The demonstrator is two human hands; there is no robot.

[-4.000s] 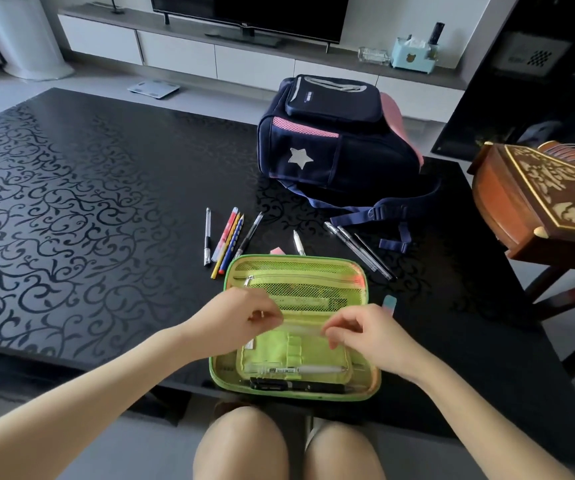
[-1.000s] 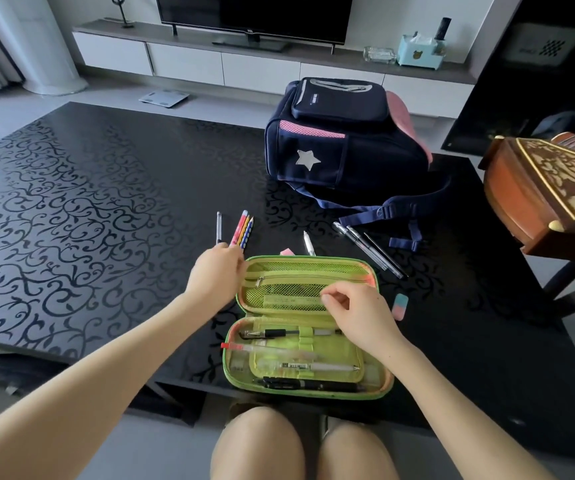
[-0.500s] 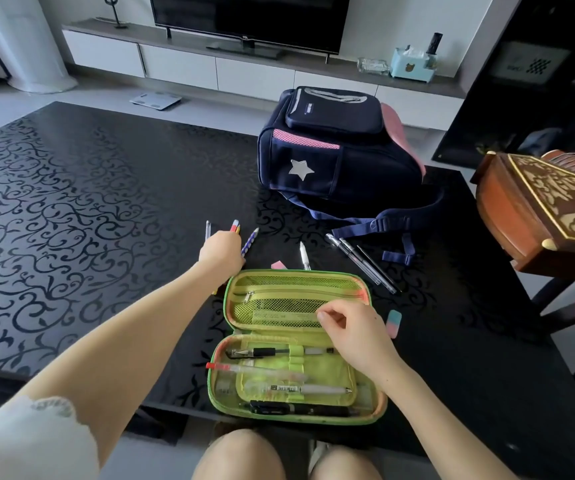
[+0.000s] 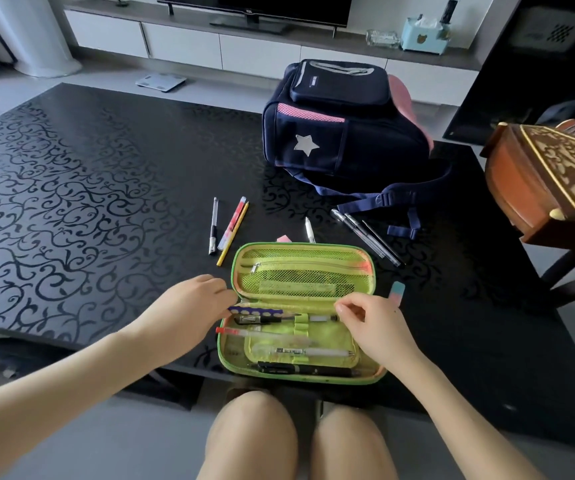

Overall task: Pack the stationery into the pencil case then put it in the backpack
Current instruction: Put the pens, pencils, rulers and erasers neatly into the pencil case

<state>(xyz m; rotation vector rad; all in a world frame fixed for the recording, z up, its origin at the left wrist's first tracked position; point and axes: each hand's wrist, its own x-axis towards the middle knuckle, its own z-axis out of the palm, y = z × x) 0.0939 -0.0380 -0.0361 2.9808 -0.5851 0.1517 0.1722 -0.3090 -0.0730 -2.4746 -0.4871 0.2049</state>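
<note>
The green pencil case [image 4: 365, 268] lies open at the table's near edge, with several pens in its lower half. My left hand [image 4: 192, 303] holds a purple dotted pencil [image 4: 256, 310] by its left end, laying it across the case's hinge line. My right hand [image 4: 370, 323] hovers over the right side of the case with pinched fingers, touching near the pencil's far end. Behind the case lie a silver pen [image 4: 213, 225], a pink pen and yellow pencil [image 4: 233, 230], a white pen [image 4: 309, 230] and three clear pens [image 4: 365, 237]. The navy backpack [image 4: 341, 133] stands further back.
A pink eraser [image 4: 283, 239] peeks out behind the case and a teal-pink eraser [image 4: 396, 291] lies to its right. A carved wooden instrument [image 4: 549, 178] juts over the table's right edge. The black patterned table [image 4: 71, 202] stretches left. My knees are under the near edge.
My left hand took the purple dotted pencil from the group behind the case and brought it down onto the case. My right hand stayed over the case.
</note>
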